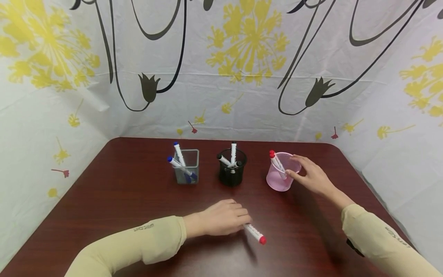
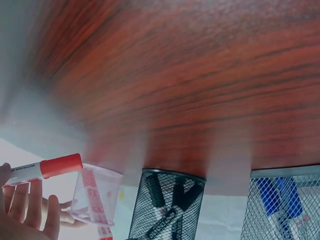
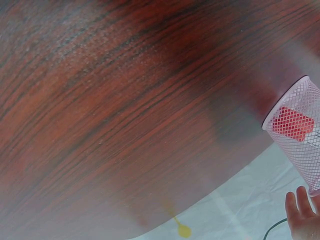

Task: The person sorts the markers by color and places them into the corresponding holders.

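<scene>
My left hand (image 1: 225, 217) holds a white marker with a red cap (image 1: 255, 234) above the table. The marker slants down to the right, its red end outward; in the left wrist view the red end of this marker (image 2: 61, 165) also sticks out past the fingers. At the back right, my right hand (image 1: 313, 177) grips the rim of a pink mesh pen holder (image 1: 278, 182), thumb in front and fingers behind. Red-ended white markers (image 1: 278, 166) lean inside it. In the right wrist view, the fingertips (image 3: 301, 195) are at the rim of the pink holder (image 3: 300, 155).
A black mesh pen holder (image 1: 231, 177) with black-capped markers stands at the back middle. Left of it is a square grey mesh holder (image 1: 181, 177) with blue-capped markers. All stand on a dark red wooden table (image 1: 138, 184), before a patterned curtain (image 1: 194, 96).
</scene>
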A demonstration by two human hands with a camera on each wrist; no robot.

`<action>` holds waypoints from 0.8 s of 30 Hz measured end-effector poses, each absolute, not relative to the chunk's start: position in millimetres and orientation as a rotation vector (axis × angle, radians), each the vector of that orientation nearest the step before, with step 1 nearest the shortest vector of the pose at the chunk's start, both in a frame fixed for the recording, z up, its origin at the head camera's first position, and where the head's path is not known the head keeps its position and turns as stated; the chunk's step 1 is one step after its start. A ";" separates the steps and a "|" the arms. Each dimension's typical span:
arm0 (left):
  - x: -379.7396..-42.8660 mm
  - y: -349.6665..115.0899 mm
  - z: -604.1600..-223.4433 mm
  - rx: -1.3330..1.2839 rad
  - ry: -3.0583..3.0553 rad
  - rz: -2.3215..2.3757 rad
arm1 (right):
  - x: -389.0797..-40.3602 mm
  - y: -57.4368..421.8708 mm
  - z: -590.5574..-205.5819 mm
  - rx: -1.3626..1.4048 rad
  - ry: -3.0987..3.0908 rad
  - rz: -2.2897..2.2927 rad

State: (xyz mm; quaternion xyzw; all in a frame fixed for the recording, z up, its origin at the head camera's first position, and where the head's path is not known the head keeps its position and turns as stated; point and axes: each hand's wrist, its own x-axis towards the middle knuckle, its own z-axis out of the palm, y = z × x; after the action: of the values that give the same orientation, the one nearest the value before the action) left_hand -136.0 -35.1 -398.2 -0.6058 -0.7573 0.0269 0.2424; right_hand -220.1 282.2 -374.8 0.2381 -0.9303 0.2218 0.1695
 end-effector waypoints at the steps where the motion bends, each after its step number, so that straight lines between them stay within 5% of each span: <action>1: -135.5 -35.3 -396.7 -1.663 -2.074 0.048 | -220.0 282.0 -374.8 0.677 -2.645 0.629; 24: -129.0 -31.5 -378.5 -1.733 -2.243 -0.579 | -219.6 281.8 -374.5 0.673 -2.640 0.630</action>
State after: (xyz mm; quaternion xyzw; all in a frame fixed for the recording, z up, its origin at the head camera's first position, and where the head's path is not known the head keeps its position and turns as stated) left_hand -129.0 -31.5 -378.5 -0.5945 -0.7693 -0.1987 0.1237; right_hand -219.6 281.8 -374.5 0.2373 -0.9300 0.2219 0.1719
